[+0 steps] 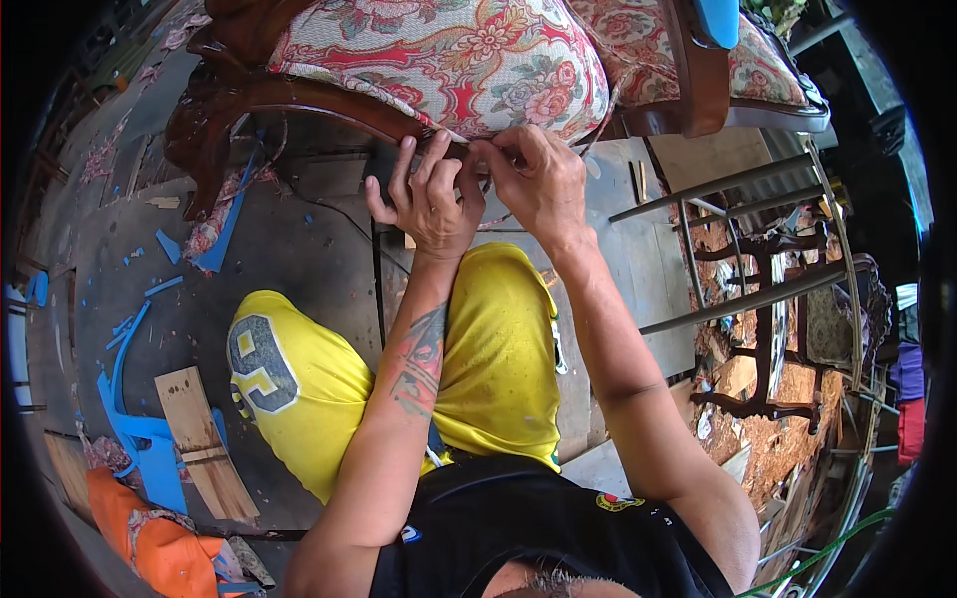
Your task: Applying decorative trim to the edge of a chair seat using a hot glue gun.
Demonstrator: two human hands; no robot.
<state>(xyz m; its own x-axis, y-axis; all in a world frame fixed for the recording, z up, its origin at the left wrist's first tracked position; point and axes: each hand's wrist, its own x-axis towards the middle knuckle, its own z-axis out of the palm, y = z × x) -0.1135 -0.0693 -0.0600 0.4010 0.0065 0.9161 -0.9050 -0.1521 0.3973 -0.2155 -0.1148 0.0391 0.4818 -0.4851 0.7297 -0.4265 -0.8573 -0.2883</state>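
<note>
An upholstered seat in cream, red and green floral fabric (488, 50) fills the top, set in a carved dark wooden frame (329, 97). At the fabric's lower edge, my left hand (436, 204) grips the border with its fingertips, its outer fingers fanned out. Close beside it, my right hand (548, 189) is closed in a pinch at the same edge. The fingertips nearly meet, and what lies right between them is partly hidden. A thin cord (601, 125) runs along the seat's right border.
Blue offcuts (150, 439) and wooden pieces (199, 439) lie on the floor at left, near an orange cloth (150, 528). A metal-tube frame (738, 289) and a dark wooden chair frame (766, 329) stand at right. Another floral cushion (638, 50) sits top right.
</note>
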